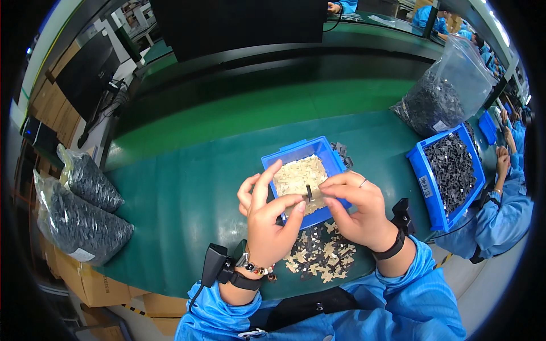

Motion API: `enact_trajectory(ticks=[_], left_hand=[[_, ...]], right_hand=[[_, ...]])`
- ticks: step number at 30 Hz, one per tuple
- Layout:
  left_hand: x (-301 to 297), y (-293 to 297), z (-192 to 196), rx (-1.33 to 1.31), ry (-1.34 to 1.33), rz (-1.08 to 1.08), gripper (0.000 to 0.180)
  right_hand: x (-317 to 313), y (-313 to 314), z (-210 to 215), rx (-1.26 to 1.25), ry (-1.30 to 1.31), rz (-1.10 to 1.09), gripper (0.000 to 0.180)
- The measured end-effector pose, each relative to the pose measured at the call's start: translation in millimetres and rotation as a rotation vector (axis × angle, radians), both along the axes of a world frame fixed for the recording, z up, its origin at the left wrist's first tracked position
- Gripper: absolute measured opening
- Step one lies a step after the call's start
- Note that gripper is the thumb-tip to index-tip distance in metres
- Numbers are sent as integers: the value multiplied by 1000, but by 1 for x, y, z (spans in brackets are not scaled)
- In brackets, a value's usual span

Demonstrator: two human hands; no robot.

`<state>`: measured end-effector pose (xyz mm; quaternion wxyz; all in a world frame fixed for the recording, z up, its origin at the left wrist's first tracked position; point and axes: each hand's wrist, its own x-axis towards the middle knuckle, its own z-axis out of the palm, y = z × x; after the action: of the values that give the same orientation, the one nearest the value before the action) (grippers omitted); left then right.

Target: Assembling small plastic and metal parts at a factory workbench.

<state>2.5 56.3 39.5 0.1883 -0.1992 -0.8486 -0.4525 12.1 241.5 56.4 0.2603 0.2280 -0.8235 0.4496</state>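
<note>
Both hands meet over a blue bin [277,156] holding many small cream-coloured pieces [298,173]. My left hand [266,219] pinches with thumb and a fingertip at the end of a small black plastic piece [309,192], which stands upright between the hands; its other fingers are raised. My right hand [361,207] closes its thumb and fingertips just right of that piece; what lies between them is too small to make out. Below the bin, close to my body, a loose pile of mixed black and cream pieces [321,253] lies on the green table mat.
At right stands a blue bin [431,196] full of black pieces, with a large clear bag [438,96] of black pieces behind it. Two filled bags [85,224] rest at the left edge. Other black pieces [341,153] lie beyond the middle bin. A co-worker's sleeve [500,221] shows far right.
</note>
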Motion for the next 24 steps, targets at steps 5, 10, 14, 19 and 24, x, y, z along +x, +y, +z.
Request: enact_trajectory(ticks=[5,10,14,19,24], left_hand=[[0,-1,-5,7,-26,-82,1],[0,2,-4,-40,-5,-77,2],[0,0,-6,22,13,-65,5],[1,-1,-2,33,40,-92,8],[3,1,1,17,49,-97,10]], right_hand=[[-1,3,-1,4,-23,65,16],[-2,5,-3,22,-36,21,17],[0,4,-2,-3,-68,31,16],[1,3,-3,-33,-83,44,14],[3,3,-3,-99,-123,79,11]])
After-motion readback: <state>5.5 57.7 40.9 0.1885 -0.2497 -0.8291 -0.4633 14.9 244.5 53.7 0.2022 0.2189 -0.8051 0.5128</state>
